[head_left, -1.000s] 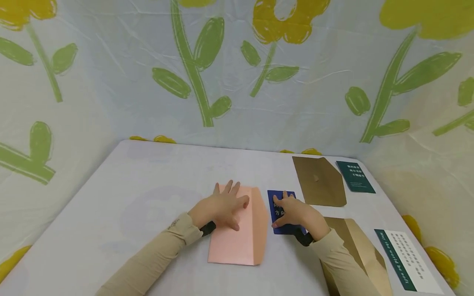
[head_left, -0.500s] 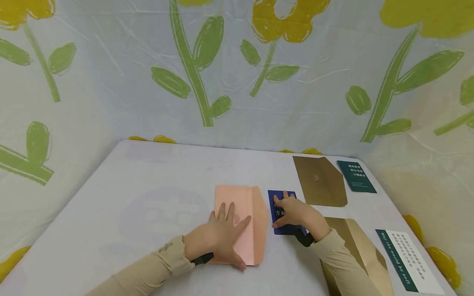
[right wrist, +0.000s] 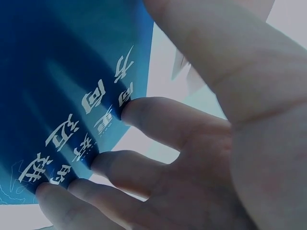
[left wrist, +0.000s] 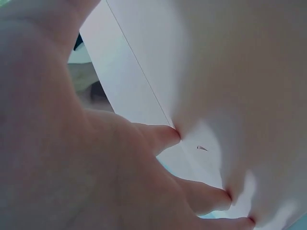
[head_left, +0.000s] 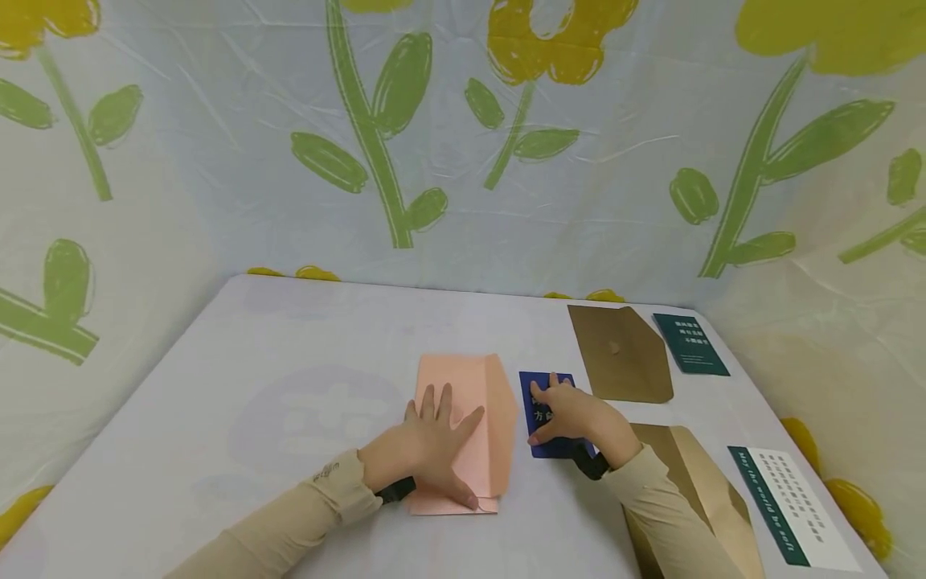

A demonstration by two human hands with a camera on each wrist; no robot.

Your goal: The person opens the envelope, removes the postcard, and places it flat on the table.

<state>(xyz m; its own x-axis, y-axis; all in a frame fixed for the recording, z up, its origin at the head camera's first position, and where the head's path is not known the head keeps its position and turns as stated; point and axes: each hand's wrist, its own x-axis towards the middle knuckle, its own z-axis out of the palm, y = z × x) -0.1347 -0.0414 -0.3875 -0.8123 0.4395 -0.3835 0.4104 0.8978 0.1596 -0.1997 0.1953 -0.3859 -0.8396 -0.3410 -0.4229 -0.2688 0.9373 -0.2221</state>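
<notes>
My left hand (head_left: 434,450) lies with spread fingers on a pink envelope (head_left: 473,378), its thumb near the envelope's near edge. A strip of pink paper (head_left: 448,507) shows out from under that edge. In the left wrist view several fingertips (left wrist: 168,136) press the pale paper (left wrist: 259,96), close to a fold line. Beside the envelope, my right hand (head_left: 579,414) rests its fingertips on a dark blue card (head_left: 538,442) printed with white characters. Seen from the right wrist, the spread fingertips (right wrist: 136,112) touch the printed face of the card (right wrist: 48,86). The palm is raised off it.
To the right lie a brown envelope (head_left: 622,354) at the back and a gold-brown envelope (head_left: 687,474) in front, partly under the right sleeve. A dark green card (head_left: 690,346) and a white-and-green card (head_left: 796,507) lie along the right edge. A flower-printed cloth (head_left: 463,161) encloses the table.
My left hand first drew back toward the near edge of the pink envelope, then moved slightly away with it. The envelope slid away, uncovering the pink strip. My right hand stayed on the blue card.
</notes>
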